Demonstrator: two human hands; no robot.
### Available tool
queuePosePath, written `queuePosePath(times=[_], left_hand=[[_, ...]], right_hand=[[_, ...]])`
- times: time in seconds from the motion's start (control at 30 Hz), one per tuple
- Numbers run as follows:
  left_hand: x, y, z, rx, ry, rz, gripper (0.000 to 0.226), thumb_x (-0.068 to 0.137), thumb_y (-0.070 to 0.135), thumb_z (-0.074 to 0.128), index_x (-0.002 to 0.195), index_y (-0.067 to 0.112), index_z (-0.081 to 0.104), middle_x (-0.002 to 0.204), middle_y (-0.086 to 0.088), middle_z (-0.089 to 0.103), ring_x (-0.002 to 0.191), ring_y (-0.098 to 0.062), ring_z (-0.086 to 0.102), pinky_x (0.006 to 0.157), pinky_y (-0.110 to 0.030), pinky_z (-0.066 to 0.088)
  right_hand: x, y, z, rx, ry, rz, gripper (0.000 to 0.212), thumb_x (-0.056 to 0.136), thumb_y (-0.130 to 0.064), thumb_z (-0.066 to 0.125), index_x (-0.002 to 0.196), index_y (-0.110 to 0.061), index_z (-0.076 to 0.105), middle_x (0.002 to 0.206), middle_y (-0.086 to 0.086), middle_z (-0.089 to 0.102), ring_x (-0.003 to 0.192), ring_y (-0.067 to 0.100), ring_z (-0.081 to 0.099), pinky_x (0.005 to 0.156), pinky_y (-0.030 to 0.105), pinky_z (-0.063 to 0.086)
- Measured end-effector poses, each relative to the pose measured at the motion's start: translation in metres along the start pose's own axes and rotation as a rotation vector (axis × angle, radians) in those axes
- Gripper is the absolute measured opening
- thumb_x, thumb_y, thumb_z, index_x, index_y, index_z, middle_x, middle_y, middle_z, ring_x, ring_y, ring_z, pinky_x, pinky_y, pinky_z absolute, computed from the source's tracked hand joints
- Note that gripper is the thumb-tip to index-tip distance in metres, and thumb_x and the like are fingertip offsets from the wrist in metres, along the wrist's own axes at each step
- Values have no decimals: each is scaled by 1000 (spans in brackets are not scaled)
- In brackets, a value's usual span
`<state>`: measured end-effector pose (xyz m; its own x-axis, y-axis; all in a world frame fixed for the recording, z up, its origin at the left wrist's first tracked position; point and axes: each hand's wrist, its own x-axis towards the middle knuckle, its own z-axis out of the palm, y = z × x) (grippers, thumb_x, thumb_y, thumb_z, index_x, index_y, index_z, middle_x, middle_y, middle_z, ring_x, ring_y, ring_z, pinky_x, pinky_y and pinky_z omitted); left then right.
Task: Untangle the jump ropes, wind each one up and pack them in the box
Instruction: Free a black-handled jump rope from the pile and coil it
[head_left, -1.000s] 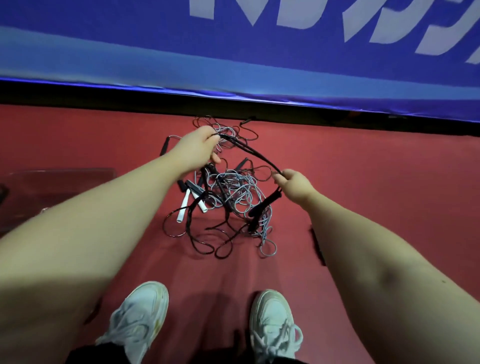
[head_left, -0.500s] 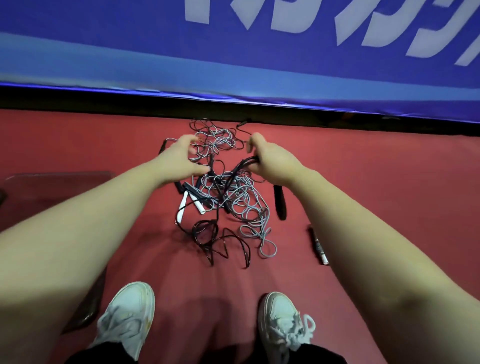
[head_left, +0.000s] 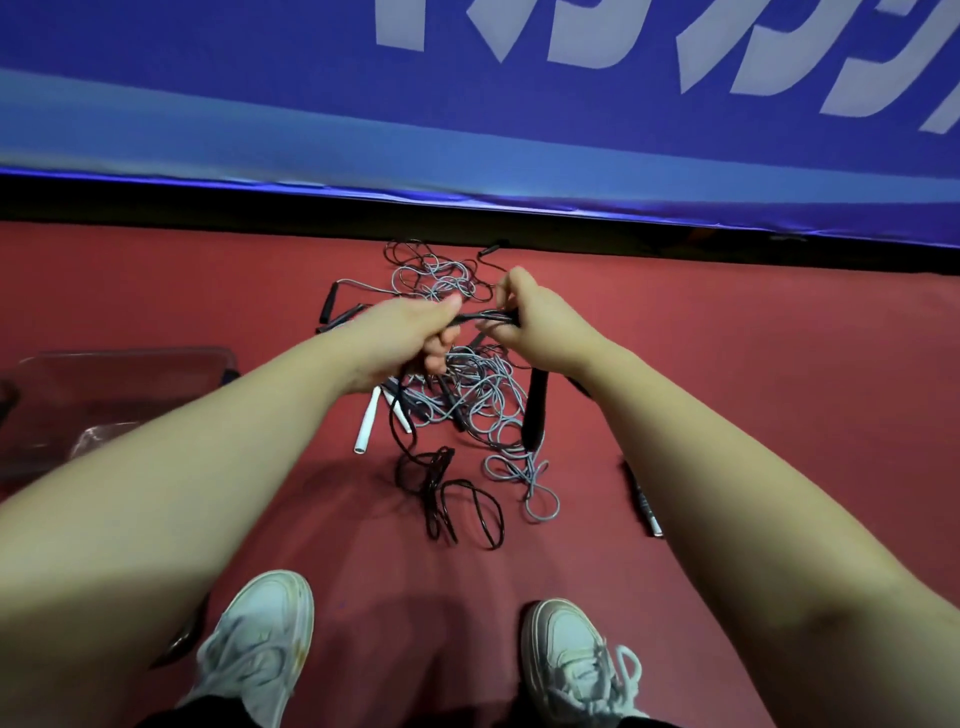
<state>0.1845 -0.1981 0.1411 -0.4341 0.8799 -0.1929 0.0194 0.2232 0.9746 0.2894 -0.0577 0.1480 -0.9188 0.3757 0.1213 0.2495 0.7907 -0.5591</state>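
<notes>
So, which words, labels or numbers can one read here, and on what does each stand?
Blue banner: large white characters, cut off by the top edge; no whole word readable.
Black handle on the floor at right: pale marks, too small to read.
No other text shows.

A red sports floor (head_left: 779, 338) meets a blue barrier banner (head_left: 208, 47) spanning 9 to 3 o'clock, with large white lettering (head_left: 400, 26) toward 1 o'clock, a paler blue band (head_left: 208, 130) below and a dark gap (head_left: 156, 200) under its hem.
</notes>
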Motion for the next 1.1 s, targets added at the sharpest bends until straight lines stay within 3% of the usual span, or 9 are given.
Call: queuePosePath(times=[0.17, 0.33, 0.4, 0.5, 0.6, 0.67, 0.8, 0.93, 1.1], left_hand=[[8, 12, -6, 139, 215, 5, 44, 98, 43, 44, 63, 16, 45, 36, 13, 31, 33, -4, 27, 55, -24, 37], [13, 11, -23, -98, 313, -52, 44, 100, 41, 41, 62, 17, 40, 35, 12, 27, 29, -4, 20, 50, -22, 32], [12, 6, -34, -91, 323, -84, 44, 100, 41, 41, 62, 17, 40, 37, 11, 27, 30, -5, 21, 48, -22, 34], [7, -8, -43, 192, 239, -216, 42, 101, 40, 39, 68, 15, 47, 47, 6, 41, 40, -9, 40, 55, -25, 41], [1, -17, -47, 641, 211, -111, 19, 96, 29, 53, 110, 16, 55, 100, -3, 61, 94, -22, 59, 84, -33, 46], [-4, -10, -41, 696, 18, -32, 45, 89, 16, 62, 130, 23, 44, 123, -1, 58, 110, -24, 57, 99, -38, 43], [-6, -5, -17, 846, -222, -113, 42, 82, 26, 71, 117, 20, 48, 95, 0, 58, 79, -17, 54, 75, -32, 43], [-3, -16, -8, 725, -179, -102, 38, 90, 48, 56, 100, 11, 52, 74, -3, 49, 63, -18, 43, 61, -29, 38], [-2, -19, -13, 620, -50, -1, 23, 95, 42, 49, 88, 20, 49, 63, 3, 47, 43, -8, 40, 47, -22, 32]], right_hand=[[-15, 16, 15, 369, -213, 143, 21, 83, -28, 70, 89, -16, 54, 70, -11, 54, 62, 6, 48, 66, 22, 40], [-24, 31, 19, 440, -393, 212, 27, 76, -21, 76, 91, -22, 53, 83, -4, 55, 76, 14, 54, 78, 34, 46], [-24, 34, 20, 363, -354, 227, 25, 81, -9, 69, 90, -20, 49, 82, -1, 53, 73, 18, 55, 77, 38, 49], [-17, 27, 13, -8, -258, 151, 18, 85, -14, 60, 94, -15, 44, 83, 3, 53, 73, 23, 54, 69, 32, 43], [-13, 12, 7, -514, -335, 13, 20, 85, -23, 56, 99, -19, 43, 87, 1, 51, 77, 24, 50, 64, 27, 34], [-12, 3, 8, -672, -357, -57, 23, 85, -23, 54, 106, -18, 47, 89, 2, 54, 76, 24, 48, 62, 27, 33], [-6, -7, 11, -699, -370, -106, 29, 85, -22, 55, 114, -15, 52, 104, 9, 56, 86, 28, 54, 68, 32, 43], [-5, -7, 11, -745, -274, -166, 30, 90, -23, 52, 118, -15, 55, 112, 10, 54, 102, 31, 54, 76, 34, 45], [-4, 0, -5, -640, -110, -46, 50, 83, -50, 62, 118, -17, 50, 112, 7, 53, 100, 28, 55, 73, 33, 42]])
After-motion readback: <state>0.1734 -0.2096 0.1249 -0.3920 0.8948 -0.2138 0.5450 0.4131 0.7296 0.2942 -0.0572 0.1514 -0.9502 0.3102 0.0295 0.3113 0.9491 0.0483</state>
